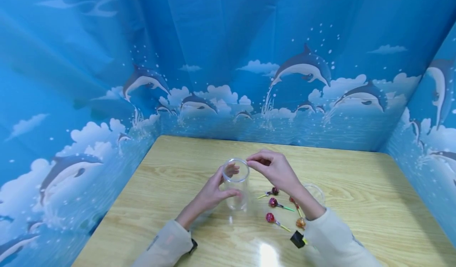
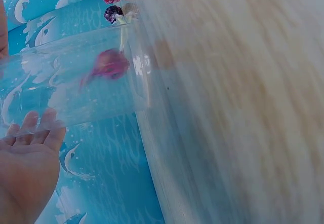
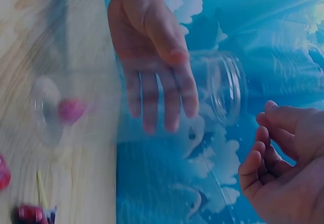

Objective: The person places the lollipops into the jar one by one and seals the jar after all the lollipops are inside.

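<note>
A tall clear jar [image 1: 236, 186] stands upright, its mouth uncovered. My left hand [image 1: 214, 190] grips it from the left, thumb on the near side and fingers behind, seen through the wall in the right wrist view. Inside, near the bottom, is a pinkish-red lollipop [image 3: 71, 111], blurred in the left wrist view [image 2: 112, 63]. My right hand [image 1: 274, 170] is just beside the rim, fingers loosely bent with nothing visible between them. On the table below the right forearm lie several wrapped lollipops, among them a red one with a green stick [image 1: 273, 202] and another red one [image 1: 270, 218].
A clear round lid or ring [image 1: 315, 193] lies behind the right forearm, partly hidden. An orange lollipop [image 1: 301, 222] is close to the right sleeve. The wood-grain table [image 1: 149, 203] meets a blue dolphin-print curtain [image 1: 221, 112] at the back and sides.
</note>
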`<control>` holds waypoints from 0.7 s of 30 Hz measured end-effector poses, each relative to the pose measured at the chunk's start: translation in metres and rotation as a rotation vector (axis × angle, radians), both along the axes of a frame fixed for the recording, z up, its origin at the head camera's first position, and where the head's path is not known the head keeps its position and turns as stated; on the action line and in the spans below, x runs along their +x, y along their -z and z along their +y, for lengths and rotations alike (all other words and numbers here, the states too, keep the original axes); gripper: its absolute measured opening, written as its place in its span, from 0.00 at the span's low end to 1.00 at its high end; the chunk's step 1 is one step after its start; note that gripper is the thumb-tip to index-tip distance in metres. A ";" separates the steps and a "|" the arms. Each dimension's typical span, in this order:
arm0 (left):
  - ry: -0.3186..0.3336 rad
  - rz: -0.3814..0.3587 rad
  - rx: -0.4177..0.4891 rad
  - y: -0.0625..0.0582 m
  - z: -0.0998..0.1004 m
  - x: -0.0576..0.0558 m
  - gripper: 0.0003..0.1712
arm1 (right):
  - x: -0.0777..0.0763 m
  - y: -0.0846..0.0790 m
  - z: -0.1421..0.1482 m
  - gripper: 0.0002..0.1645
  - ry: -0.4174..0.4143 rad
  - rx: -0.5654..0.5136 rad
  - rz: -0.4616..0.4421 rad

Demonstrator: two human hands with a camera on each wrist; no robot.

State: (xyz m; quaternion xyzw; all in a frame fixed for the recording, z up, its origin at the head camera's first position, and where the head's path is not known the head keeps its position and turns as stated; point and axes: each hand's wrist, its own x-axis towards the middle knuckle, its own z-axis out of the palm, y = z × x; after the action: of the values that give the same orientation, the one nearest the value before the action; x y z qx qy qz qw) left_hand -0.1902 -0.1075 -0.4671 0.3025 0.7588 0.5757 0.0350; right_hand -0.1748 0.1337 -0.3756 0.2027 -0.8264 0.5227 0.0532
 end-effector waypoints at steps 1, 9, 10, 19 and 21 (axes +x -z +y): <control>0.004 0.003 0.003 0.000 0.000 0.000 0.50 | 0.001 0.000 0.005 0.09 0.011 0.003 -0.009; 0.018 0.004 0.006 0.000 0.000 -0.002 0.48 | 0.021 0.007 0.059 0.12 0.104 0.046 -0.072; 0.018 0.002 0.005 0.000 0.000 -0.002 0.48 | 0.025 0.009 0.065 0.13 0.119 0.052 -0.083; 0.005 -0.021 -0.003 -0.001 0.000 -0.001 0.49 | 0.057 0.028 0.110 0.16 0.252 0.056 -0.163; 0.008 -0.018 -0.001 0.000 0.000 -0.001 0.49 | 0.061 0.033 0.117 0.16 0.281 0.049 -0.164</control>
State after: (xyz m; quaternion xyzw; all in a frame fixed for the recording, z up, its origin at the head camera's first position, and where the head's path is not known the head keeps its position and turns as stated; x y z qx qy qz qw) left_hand -0.1912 -0.1077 -0.4669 0.3003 0.7574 0.5781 0.0443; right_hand -0.1133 0.2506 -0.4088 0.0430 -0.8607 0.5046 0.0531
